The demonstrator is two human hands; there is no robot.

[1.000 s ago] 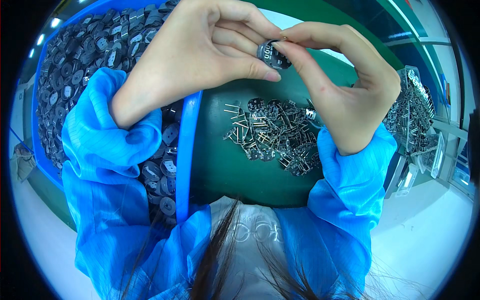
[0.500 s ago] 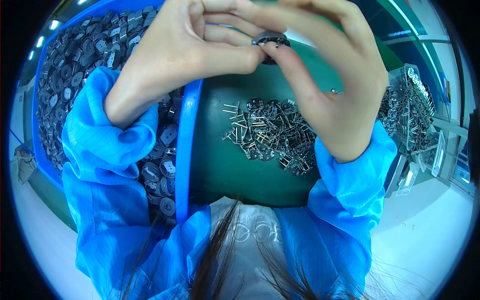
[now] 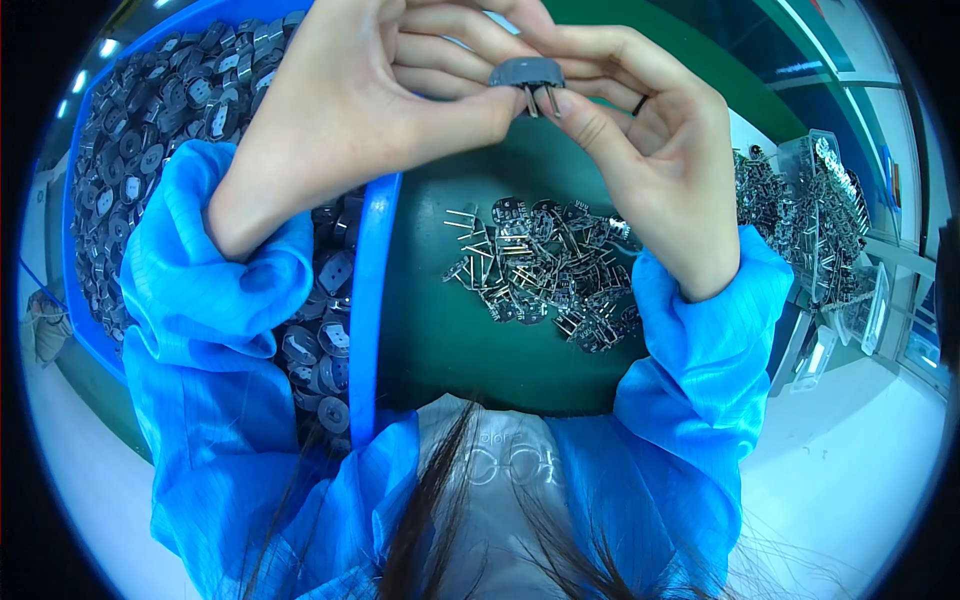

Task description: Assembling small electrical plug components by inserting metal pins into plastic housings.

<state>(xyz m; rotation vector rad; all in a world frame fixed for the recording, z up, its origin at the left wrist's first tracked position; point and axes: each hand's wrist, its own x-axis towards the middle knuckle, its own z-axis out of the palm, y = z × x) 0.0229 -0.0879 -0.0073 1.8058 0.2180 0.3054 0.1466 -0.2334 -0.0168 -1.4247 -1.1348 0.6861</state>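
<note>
My left hand point(image 3: 370, 100) and my right hand point(image 3: 650, 170) meet near the top of the view, above a green work surface point(image 3: 440, 330). Together they pinch a small grey round cap point(image 3: 527, 72) with two metal pins pointing down from it. My left thumb presses under the cap, and my right fingertips hold the pins. Below the hands lies a loose pile of metal pin parts point(image 3: 545, 270). A blue bin point(image 3: 368, 300) full of grey round caps point(image 3: 150, 140) sits at the left under my left forearm.
A clear plastic tray point(image 3: 830, 230) with more metal parts stands at the right edge. Blue sleeves cover both forearms. Hair hangs in the lower middle of the view. A pale floor shows at the lower corners.
Both hands have risen toward the top of the view. The grey cap has turned so its two pins now point downward and show clearly.
</note>
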